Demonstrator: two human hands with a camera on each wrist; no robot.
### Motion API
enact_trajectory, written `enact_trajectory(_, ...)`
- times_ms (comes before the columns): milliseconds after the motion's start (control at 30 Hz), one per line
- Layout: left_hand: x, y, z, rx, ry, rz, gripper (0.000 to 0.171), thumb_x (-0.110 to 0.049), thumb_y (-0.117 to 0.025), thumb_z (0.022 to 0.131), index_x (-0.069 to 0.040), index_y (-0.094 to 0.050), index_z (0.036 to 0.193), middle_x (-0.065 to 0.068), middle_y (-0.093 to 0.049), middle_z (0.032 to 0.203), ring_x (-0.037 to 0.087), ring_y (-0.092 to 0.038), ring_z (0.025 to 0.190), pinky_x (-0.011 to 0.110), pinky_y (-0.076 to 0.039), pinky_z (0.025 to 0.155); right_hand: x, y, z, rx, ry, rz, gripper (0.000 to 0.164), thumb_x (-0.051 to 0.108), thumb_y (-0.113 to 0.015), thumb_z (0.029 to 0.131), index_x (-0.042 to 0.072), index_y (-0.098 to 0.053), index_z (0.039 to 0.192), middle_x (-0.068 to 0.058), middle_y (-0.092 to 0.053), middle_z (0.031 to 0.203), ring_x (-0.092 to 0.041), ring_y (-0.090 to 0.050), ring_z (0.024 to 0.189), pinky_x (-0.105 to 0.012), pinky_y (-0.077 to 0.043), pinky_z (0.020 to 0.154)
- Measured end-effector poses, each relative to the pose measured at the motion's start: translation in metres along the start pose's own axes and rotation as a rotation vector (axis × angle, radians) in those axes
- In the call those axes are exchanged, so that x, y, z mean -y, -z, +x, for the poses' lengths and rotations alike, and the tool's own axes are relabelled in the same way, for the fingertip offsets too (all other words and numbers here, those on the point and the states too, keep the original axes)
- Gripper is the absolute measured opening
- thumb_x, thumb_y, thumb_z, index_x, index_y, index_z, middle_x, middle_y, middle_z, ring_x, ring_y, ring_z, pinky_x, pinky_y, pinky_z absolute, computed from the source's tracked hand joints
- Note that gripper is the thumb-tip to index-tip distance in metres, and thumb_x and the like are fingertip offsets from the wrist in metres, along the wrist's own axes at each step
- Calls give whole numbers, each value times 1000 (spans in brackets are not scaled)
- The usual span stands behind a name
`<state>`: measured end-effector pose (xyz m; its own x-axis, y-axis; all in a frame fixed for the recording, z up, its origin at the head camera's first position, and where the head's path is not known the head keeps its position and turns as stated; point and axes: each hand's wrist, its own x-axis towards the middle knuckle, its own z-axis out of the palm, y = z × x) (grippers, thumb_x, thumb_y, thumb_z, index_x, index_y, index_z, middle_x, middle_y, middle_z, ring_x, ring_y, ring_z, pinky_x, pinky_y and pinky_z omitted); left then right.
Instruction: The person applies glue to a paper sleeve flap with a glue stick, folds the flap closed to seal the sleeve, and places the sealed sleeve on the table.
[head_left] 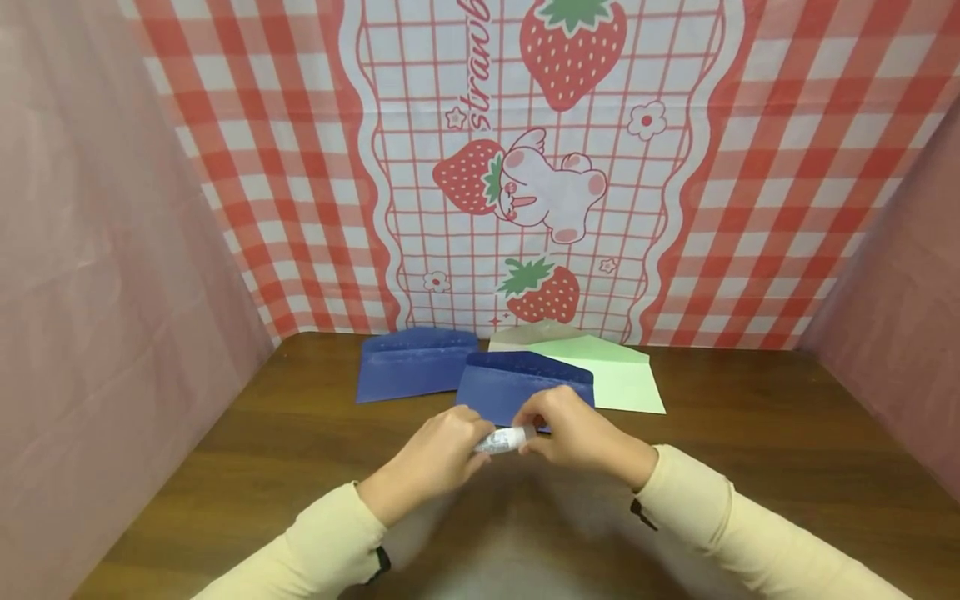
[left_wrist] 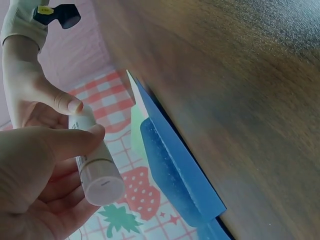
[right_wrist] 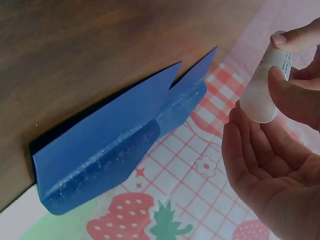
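Note:
Held level between both hands, above the front of the table, is a white glue stick [head_left: 507,439] with small print on its side. My left hand [head_left: 442,450] grips its body, with the thumb [left_wrist: 75,140] laid along the tube. The right hand [head_left: 576,429] pinches the pale cap end between thumb and fingers. Just behind the hands lies a dark blue envelope [head_left: 510,390], its flap raised and flecked with whitish smears. A second blue envelope [head_left: 416,367], flap up too, lies to its left and shows similar marks.
A light green envelope [head_left: 626,379] lies partly under the middle blue one, flap open. Behind it shows a greyish envelope [head_left: 517,335]. A red checked strawberry cloth [head_left: 300,167] hangs at the table's back edge. Pink curtains [head_left: 112,292] flank the wooden table [head_left: 787,433].

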<state>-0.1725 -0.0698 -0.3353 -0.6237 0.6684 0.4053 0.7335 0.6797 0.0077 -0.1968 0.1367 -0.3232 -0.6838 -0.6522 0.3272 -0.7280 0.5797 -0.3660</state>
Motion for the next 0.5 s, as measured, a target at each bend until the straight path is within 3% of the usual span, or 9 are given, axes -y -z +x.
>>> enact_trajectory(133,-2,0,1,-19,-29,70,18,-16,-80,75,-7,-67,84,2,-66,78,15,-58,73,25,-51,63,-3,0,-2,4,-28,12,15,7,-82,70,5,-73,82,2,-68,70,-1,-52,62,-16,-45,57)
enact_trajectory(267,-1,-1,0,-53,-31,62,19,-15,-80,74,-8,-67,85,1,-66,77,14,-58,73,24,-51,64,-8,0,-4,14,-100,106,15,10,-82,73,6,-73,85,1,-71,74,1,-57,64,-16,-49,60)
enact_trajectory(367,1,-1,0,-83,5,-12,19,-13,-81,73,-7,-68,86,1,-67,78,14,-60,74,25,-51,66,-12,1,-6,-2,-157,222,18,11,-81,75,6,-72,89,-2,-72,79,0,-60,67,-19,-53,65)
enact_trajectory(500,5,0,1,-85,103,-198,21,-11,-82,71,-7,-72,88,2,-70,78,11,-61,72,22,-50,64,-15,2,-7,-69,-139,293,26,10,-81,74,7,-70,97,-5,-73,90,-5,-64,74,-24,-56,72)
